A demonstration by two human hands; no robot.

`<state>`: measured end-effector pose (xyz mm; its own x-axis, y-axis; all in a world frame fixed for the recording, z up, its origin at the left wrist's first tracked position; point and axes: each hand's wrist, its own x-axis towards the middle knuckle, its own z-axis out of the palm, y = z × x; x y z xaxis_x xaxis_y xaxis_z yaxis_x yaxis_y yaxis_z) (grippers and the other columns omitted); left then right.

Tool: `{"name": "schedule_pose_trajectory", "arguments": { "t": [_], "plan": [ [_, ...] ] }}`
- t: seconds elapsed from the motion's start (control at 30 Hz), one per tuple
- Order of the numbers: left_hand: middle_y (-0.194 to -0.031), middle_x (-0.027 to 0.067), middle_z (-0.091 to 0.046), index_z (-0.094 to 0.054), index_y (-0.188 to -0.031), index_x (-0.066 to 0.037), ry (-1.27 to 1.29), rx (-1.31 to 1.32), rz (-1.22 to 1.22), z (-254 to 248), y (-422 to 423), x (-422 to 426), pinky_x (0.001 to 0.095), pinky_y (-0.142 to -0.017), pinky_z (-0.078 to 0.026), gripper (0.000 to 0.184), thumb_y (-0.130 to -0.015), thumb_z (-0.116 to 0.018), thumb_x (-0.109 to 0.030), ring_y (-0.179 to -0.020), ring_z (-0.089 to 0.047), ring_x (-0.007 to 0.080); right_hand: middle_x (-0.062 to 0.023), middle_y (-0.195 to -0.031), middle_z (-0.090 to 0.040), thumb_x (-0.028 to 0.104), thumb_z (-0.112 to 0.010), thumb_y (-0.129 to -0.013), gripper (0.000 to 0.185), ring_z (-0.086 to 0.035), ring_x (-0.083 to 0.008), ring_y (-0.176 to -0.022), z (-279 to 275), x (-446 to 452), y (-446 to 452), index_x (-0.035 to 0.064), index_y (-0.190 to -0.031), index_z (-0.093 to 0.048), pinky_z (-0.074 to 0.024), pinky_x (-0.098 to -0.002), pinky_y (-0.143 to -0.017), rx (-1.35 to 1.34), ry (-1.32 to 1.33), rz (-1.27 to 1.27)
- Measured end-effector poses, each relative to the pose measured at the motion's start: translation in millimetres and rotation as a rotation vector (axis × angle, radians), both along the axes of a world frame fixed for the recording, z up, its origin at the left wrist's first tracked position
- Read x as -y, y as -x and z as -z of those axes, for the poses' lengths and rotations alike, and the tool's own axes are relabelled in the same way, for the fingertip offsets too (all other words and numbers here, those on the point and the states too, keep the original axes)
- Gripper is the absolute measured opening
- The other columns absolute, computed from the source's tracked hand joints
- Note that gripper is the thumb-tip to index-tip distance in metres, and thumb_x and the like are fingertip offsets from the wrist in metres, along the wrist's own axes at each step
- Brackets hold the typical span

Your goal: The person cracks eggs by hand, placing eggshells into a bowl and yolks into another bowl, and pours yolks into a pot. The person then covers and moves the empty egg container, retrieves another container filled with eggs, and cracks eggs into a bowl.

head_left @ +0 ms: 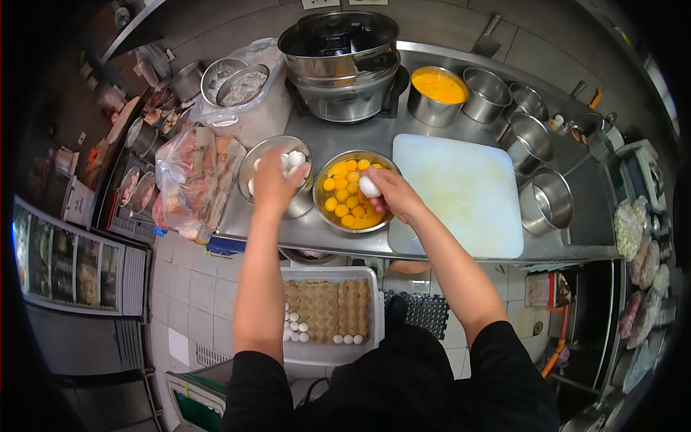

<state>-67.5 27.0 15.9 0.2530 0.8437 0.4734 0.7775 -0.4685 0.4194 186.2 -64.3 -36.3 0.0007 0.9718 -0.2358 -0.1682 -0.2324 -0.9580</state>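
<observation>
One white egg is held in the right hand, whose thumb and fingers are closed about its right side, leaving the left side bare. Its long axis, so far as so small a view allows, runs from upper left to lower right; which end is blunter cannot be told. The egg lies at the fingertip end of the grip, left of the palm. Beneath the grip is a steel bowl of yolks. Left of the grip, the left hand reaches over a second bowl with white eggs; its fingers are largely hidden, and how far they are open, or what they hold, cannot be told. Right of the grip lies a white board; beyond it, a steel pot contains yellow liquid.
</observation>
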Motion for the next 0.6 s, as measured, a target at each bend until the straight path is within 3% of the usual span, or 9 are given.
{"name": "schedule_pose_trajectory", "arguments": {
  "t": [0.03,0.1,0.13,0.2,0.27,0.33,0.37,0.43,0.6],
  "plan": [
    [-0.117,0.0189,-0.066,-0.059,-0.130,-0.002,0.039,0.077,0.137,9.5,-12.3,6.7,0.0391,-0.094,-0.049,0.063,-0.081,-0.081,-0.035,-0.109,-0.063,0.0321,0.0002,-0.081,-0.061,0.051,-0.049,-0.101,0.048,-0.054,-0.0061,-0.063,1.1,-2.0,3.6,0.0065,-0.109,-0.064,-0.0418,-0.0216,-0.050,-0.023,0.044,-0.027],
    [-0.099,0.0093,-0.067,-0.060,-0.130,-0.006,0.438,0.147,0.340,9.7,-41.0,27.9,0.0309,-0.083,-0.051,0.056,-0.083,-0.079,-0.030,-0.091,-0.062,0.0170,0.0007,-0.079,-0.061,0.052,-0.048,-0.102,0.048,-0.051,-0.0055,-0.062,-1.9,-5.4,9.9,0.0071,-0.109,-0.064,-0.0399,-0.0207,-0.050,0.003,0.059,-0.032],
    [-0.099,0.0093,-0.067,-0.060,-0.130,-0.006,0.440,0.151,0.339,7.8,-51.4,36.0,0.0309,-0.083,-0.051,0.056,-0.083,-0.079,-0.030,-0.091,-0.062,0.0170,0.0011,-0.077,-0.060,0.053,-0.046,-0.103,0.049,-0.048,-0.0049,-0.061,-3.5,-7.9,11.7,0.0076,-0.109,-0.063,-0.0381,-0.0198,-0.051,0.031,0.068,-0.032],
    [-0.088,0.0054,-0.064,-0.059,-0.131,-0.007,0.693,0.192,0.525,0.3,-66.3,46.5,0.0285,-0.075,-0.050,0.054,-0.084,-0.077,-0.026,-0.080,-0.058,0.0139,-0.0003,-0.075,-0.060,0.052,-0.046,-0.103,0.049,-0.050,-0.0073,-0.062,-5.4,-13.5,14.3,0.0066,-0.105,-0.064,-0.0406,-0.0221,-0.052,0.129,0.015,-0.027],
    [-0.085,0.0041,-0.062,-0.059,-0.132,-0.007,0.681,0.196,0.492,4.1,-69.6,41.8,0.0278,-0.073,-0.049,0.053,-0.084,-0.076,-0.023,-0.077,-0.057,0.0130,-0.0017,-0.074,-0.061,0.052,-0.045,-0.103,0.050,-0.052,-0.0097,-0.062,-0.5,-20.6,10.8,0.0055,-0.102,-0.064,-0.0431,-0.0243,-0.054,0.221,-0.036,-0.011],
    [-0.082,0.0027,-0.061,-0.059,-0.132,-0.007,0.672,0.196,0.455,14.1,-69.4,35.1,0.0271,-0.070,-0.048,0.052,-0.084,-0.075,-0.021,-0.074,-0.055,0.0121,-0.0086,-0.076,-0.064,0.049,-0.046,-0.102,0.049,-0.062,-0.0222,-0.067,3.3,-27.6,8.6,0.0033,-0.099,-0.064,-0.0501,-0.0348,-0.062,0.724,-0.412,0.039],
    [-0.083,0.0023,-0.061,-0.059,-0.131,-0.008,0.615,0.187,0.463,18.6,-68.0,31.3,0.0266,-0.070,-0.047,0.050,-0.084,-0.073,-0.018,-0.074,-0.055,0.0119,-0.0086,-0.076,-0.064,0.049,-0.046,-0.102,0.049,-0.062,-0.0222,-0.067,5.4,-27.5,4.9,0.0033,-0.099,-0.064,-0.0501,-0.0348,-0.062,0.724,-0.411,0.042],
    [-0.084,0.0019,-0.061,-0.060,-0.130,-0.008,0.558,0.176,0.469,18.7,-68.9,28.9,0.0260,-0.069,-0.047,0.049,-0.084,-0.072,-0.016,-0.073,-0.054,0.0117,-0.0216,-0.093,-0.069,0.047,-0.051,-0.099,0.048,-0.065,-0.0402,-0.091,-23.4,-18.0,5.6,0.0018,-0.103,-0.065,-0.0498,-0.0487,-0.079,1.017,-0.506,0.064],
    [-0.093,0.0032,-0.066,-0.062,-0.126,-0.009,0.385,0.387,0.513,3.2,-72.9,25.8,0.0281,-0.075,-0.051,0.045,-0.082,-0.074,-0.010,-0.077,-0.059,0.0150,-0.0216,-0.105,-0.069,0.047,-0.053,-0.098,0.049,-0.065,-0.0399,-0.099,-39.3,-31.4,11.5,0.0032,-0.117,-0.063,-0.0511,-0.0468,-0.084,1.058,-0.610,0.136]
  ]
}}
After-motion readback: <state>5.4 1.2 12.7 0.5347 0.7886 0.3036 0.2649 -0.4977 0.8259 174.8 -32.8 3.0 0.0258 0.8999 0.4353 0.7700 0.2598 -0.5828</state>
